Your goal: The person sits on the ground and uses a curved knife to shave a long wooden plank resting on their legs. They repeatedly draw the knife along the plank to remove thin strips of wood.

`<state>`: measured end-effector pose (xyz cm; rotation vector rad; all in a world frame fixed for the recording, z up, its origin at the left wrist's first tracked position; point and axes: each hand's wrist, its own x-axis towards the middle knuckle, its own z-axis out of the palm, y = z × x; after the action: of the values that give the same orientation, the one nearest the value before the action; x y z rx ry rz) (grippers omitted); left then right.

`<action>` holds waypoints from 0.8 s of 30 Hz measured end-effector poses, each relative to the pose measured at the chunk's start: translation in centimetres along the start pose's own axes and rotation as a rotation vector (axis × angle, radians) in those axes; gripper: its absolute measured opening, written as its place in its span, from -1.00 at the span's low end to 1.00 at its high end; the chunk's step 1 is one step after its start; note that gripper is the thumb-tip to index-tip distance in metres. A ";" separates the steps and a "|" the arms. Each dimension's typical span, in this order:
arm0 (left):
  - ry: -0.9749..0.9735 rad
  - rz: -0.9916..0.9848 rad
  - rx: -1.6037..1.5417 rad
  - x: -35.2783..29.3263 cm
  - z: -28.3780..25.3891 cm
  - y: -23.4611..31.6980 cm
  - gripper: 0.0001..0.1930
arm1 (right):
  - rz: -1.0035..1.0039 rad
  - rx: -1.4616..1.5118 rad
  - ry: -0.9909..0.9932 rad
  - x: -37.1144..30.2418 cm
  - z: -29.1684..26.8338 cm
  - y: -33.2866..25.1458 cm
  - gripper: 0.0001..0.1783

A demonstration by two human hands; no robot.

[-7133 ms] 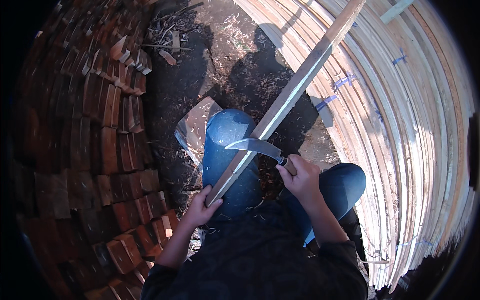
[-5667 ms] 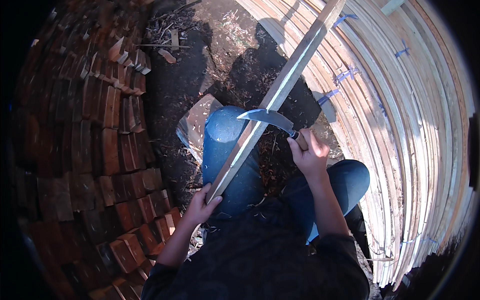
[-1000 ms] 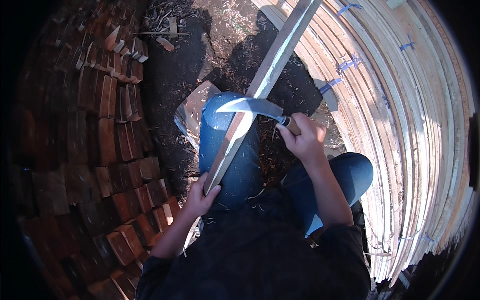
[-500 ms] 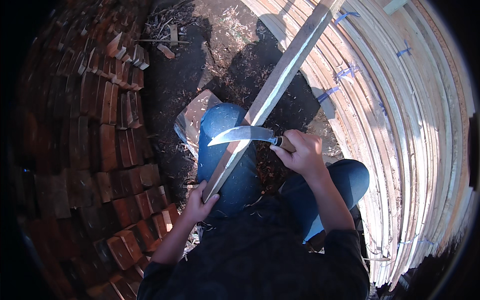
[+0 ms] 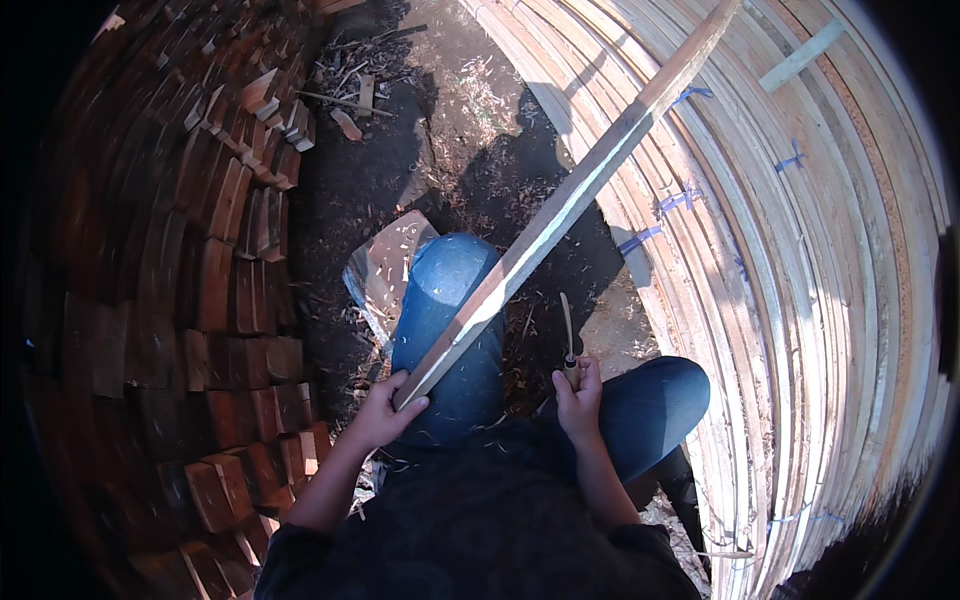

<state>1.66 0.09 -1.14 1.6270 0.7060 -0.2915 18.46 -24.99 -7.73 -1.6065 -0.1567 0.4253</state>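
A long squared wooden stick (image 5: 545, 235) slants from my left knee up toward the far right, with a pale strip along one edge. My left hand (image 5: 380, 412) is closed around its near end. In my right hand (image 5: 579, 398) I grip the short wooden handle of a curved knife (image 5: 568, 325). Its blade points away from me and shows nearly edge-on, apart from the stick. The stick crosses over my left thigh, where small shavings lie on the jeans.
Stacked reddish-brown wood blocks (image 5: 230, 390) rise at the left. Long pale wooden strips (image 5: 720, 300), bundled with blue ties (image 5: 679, 199), fill the right side. Between them are dark ground with scattered shavings (image 5: 480, 80) and a flat board (image 5: 385, 265) beside my left knee.
My right hand has drawn the knife off the stick, back toward me and down, turning the blade from across the stick to pointing ahead. My left hand still holds the stick's near end.
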 end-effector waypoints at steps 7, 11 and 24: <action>0.073 0.144 0.188 -1.2 0.0 2.1 -0.65 | 0.037 0.156 0.064 2.0 -1.6 -4.1 -0.75; 0.191 0.167 0.399 -2.3 0.6 2.3 -0.58 | -0.125 0.100 0.002 2.3 -4.3 -6.7 -0.67; 0.105 0.070 0.412 -0.3 0.3 2.9 -0.61 | -0.357 0.019 -0.060 9.3 -8.6 -12.4 -0.75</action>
<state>3.20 -0.36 1.28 2.0668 0.6970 -0.3178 32.04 -28.60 3.11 -1.5092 -0.4754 0.1975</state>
